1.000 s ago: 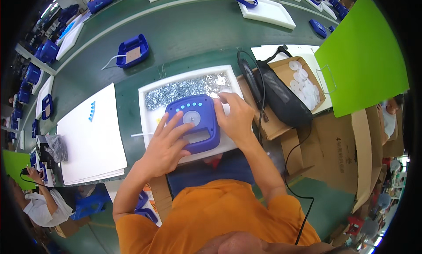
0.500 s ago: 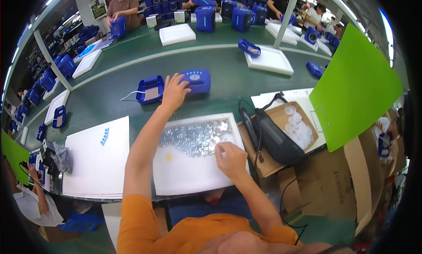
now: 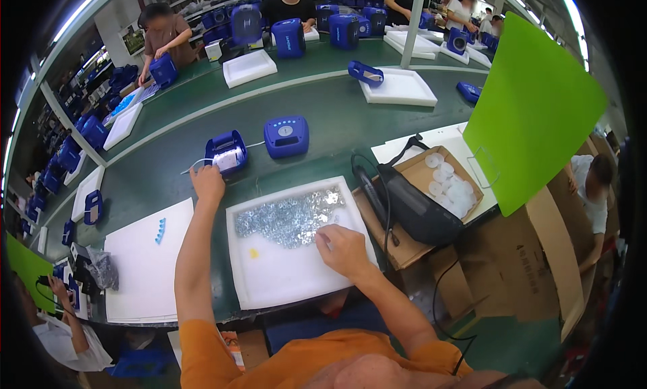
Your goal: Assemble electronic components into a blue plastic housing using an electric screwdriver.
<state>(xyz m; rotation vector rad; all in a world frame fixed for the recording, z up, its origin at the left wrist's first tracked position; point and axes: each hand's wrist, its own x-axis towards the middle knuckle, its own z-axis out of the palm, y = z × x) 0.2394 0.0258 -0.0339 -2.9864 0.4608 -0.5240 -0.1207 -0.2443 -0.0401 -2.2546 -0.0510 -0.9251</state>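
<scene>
My left hand (image 3: 208, 185) reaches over the bench. Its fingers are somewhat spread, with the tips by a white cable (image 3: 197, 163) at the near edge of a blue open-topped plastic case (image 3: 232, 144). A pale, shiny piece lies inside the case. To the right stands a blue panel-like housing (image 3: 286, 137) with a row of small light buttons and a round dial, and a white lead runs between the two. My right hand (image 3: 345, 253) is pinched closed at the edge of a heap of small metal parts (image 3: 286, 217) in a white foam tray (image 3: 269, 291). Whatever it pinches is hidden.
Right of the tray are a black bag (image 3: 421, 217) and a cardboard box (image 3: 433, 160) of white discs. A green board (image 3: 539, 113) rises at the right. White sheets (image 3: 145, 274) with a blue strip (image 3: 160, 231) lie left. Several co-workers handle blue housings across the bench.
My left hand has let go of the blue panel housing and moved left to the open case and its cable. My right hand stays pinched by the metal parts. The whole view has shifted slightly.
</scene>
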